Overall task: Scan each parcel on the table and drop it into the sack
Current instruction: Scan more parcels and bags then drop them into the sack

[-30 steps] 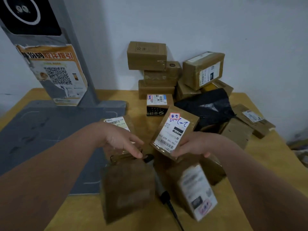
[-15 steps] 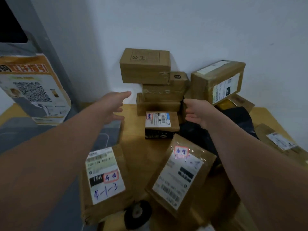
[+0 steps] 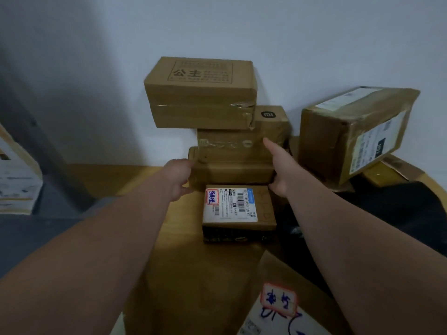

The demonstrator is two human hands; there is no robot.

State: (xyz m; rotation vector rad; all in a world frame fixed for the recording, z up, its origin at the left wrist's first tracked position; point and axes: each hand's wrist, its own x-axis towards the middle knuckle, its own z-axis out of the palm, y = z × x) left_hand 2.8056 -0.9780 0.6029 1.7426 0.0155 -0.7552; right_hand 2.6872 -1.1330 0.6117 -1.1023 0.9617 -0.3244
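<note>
Three brown parcels are stacked against the wall: a top box [image 3: 200, 93], a middle box [image 3: 237, 142] and a bottom box [image 3: 232, 172]. My left hand [image 3: 179, 178] grips the left end of the bottom box, with the thumb on its front and the fingers hidden round the end. At the stack's right side is my right hand [image 3: 278, 170]. Its straight index finger lies against the middle box and its thumb touches the bottom box's right corner. A small labelled parcel [image 3: 238, 210] lies just in front of the stack, between my arms.
A large taped box [image 3: 355, 134] leans at the right above a black bag [image 3: 391, 213]. Another labelled parcel [image 3: 278, 310] lies at the bottom edge. The grey scanner post [image 3: 36, 141] and its base [image 3: 48, 228] stand on the wooden table [image 3: 145, 180] at the left.
Both hands left the near parcels and reached forward to the stack at the wall. They now sit at the two ends of its lower boxes. My view has moved closer.
</note>
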